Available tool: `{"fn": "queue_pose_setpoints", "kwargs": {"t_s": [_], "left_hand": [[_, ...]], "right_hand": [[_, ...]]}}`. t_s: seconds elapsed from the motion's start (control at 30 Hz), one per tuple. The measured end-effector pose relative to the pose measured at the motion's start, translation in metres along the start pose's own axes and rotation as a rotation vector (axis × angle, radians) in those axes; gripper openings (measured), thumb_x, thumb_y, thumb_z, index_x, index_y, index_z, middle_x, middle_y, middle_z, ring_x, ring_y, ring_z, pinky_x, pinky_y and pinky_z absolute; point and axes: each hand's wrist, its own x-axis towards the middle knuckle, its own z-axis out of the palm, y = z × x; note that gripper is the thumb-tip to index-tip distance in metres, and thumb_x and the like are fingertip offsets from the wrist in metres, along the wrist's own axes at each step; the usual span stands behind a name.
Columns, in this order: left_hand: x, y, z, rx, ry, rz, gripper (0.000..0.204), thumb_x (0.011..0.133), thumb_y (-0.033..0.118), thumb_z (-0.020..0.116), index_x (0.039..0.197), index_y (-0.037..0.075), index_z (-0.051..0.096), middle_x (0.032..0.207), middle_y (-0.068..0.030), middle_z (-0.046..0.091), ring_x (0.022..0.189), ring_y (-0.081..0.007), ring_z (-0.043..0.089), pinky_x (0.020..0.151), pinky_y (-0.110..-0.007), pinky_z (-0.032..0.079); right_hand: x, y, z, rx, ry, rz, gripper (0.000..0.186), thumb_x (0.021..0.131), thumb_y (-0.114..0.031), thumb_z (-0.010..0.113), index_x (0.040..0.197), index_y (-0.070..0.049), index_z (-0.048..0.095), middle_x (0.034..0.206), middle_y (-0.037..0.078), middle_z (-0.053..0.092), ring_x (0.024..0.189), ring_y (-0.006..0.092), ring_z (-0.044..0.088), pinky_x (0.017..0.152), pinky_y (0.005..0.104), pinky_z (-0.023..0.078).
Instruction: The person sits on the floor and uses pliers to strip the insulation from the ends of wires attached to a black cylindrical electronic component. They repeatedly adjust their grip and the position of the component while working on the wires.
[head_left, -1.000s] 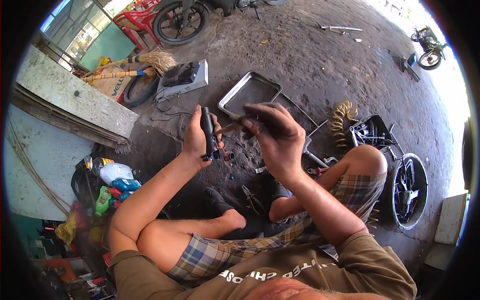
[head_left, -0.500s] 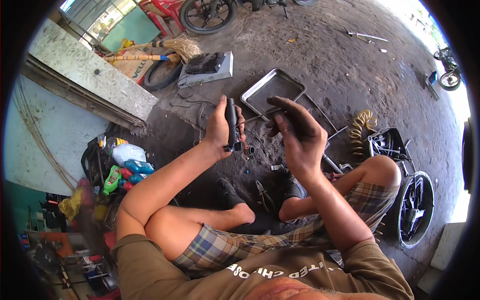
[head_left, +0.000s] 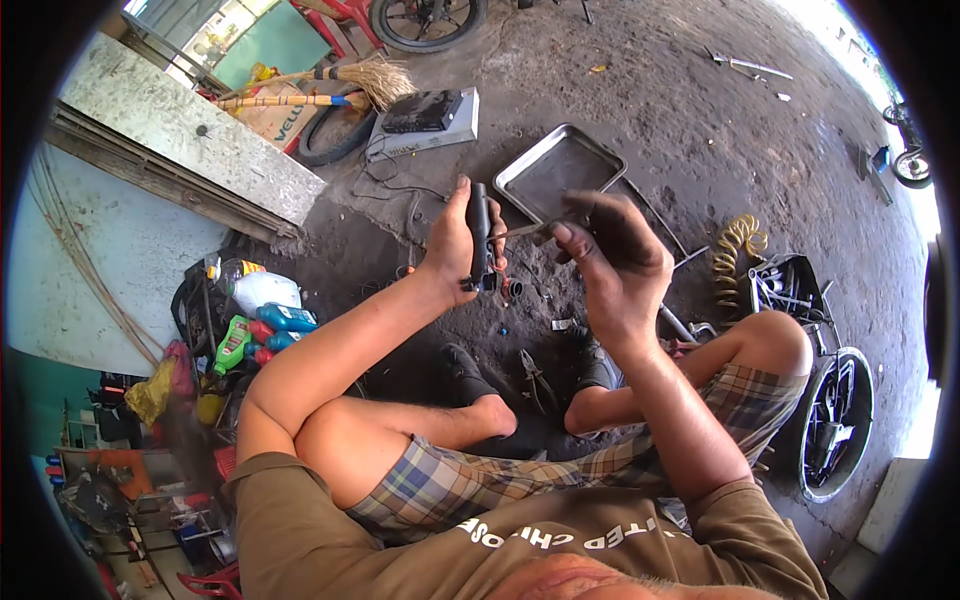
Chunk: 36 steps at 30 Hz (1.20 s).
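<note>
Evidently, near the frame's centre, a black cylindrical part [head_left: 481,215] is gripped in the left hand [head_left: 452,236], and a slim-shafted tool [head_left: 522,231] is pinched by the right hand [head_left: 624,268]. Apparently the part's side is being worked; steady bracing and tip alignment are called for.

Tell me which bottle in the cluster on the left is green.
The green bottle below the white jug in the picture; the blue bottles lie to its right.

So the tube part [head_left: 480,215] is black, shorts [head_left: 400,488] are tan-and-blue plaid, coiled hose [head_left: 727,262] is kinda gold, tray [head_left: 560,168] silvery.
</note>
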Motion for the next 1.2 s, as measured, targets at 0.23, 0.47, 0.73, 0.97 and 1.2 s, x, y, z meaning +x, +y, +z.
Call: {"fn": "queue_pose_setpoints", "kwargs": {"t_s": [0.23,0.47,0.73,0.97,1.2], "left_hand": [[0.001,0.000,-0.002,-0.004,-0.019,-0.013,0.058,0.107,0.066,0.043,0.092,0.012,0.056,0.069,-0.0041,0.058,0.057,-0.0168,0.058,0.052,-0.034,0.050],[0.003,-0.004,-0.009,-0.013,-0.041,-0.007,0.059,0.107,0.067,0.043,0.095,0.012,0.059,0.068,-0.0047,0.059,0.052,-0.0193,0.059,0.050,-0.037,0.053],[-0.007,0.002,0.001,0.013,-0.012,-0.008,0.058,0.106,0.067,0.045,0.093,0.013,0.057,0.068,-0.0022,0.054,0.059,-0.0153,0.055,0.053,-0.033,0.050],[-0.009,0.003,0.003,0.025,-0.042,-0.009,0.058,0.107,0.067,0.043,0.093,0.012,0.056,0.068,-0.0013,0.053,0.060,-0.0146,0.055,0.052,-0.032,0.049],[-0.008,0.003,0.003,0.057,-0.023,0.002,0.058,0.106,0.068,0.044,0.095,0.013,0.058,0.070,-0.0014,0.057,0.058,-0.0132,0.055,0.051,-0.032,0.049]], "right_hand": [[0.001,0.010,0.005,0.061,0.102,-0.022,0.030,0.098,0.006,0.071,0.127,0.002,0.070,0.118,0.005,0.073,0.104,0.0099,0.068,0.086,0.0242,0.056],[0.000,0.006,0.010,0.075,0.072,-0.058,0.030,0.098,0.006,0.071,0.128,0.002,0.070,0.122,0.007,0.073,0.106,0.0101,0.068,0.089,0.0258,0.056],[0.000,0.013,0.006,0.078,0.036,-0.079,0.035,0.098,0.005,0.071,0.133,0.002,0.065,0.117,0.006,0.072,0.106,0.0116,0.068,0.092,0.0276,0.056],[0.004,0.011,0.002,0.126,0.184,-0.152,0.030,0.103,0.000,0.069,0.132,0.003,0.064,0.118,0.006,0.071,0.103,0.0109,0.067,0.092,0.0264,0.054],[0.014,0.033,-0.006,0.135,0.324,-0.085,0.026,0.103,-0.005,0.070,0.128,0.003,0.067,0.113,0.007,0.074,0.103,0.0139,0.070,0.095,0.0290,0.055]]}}
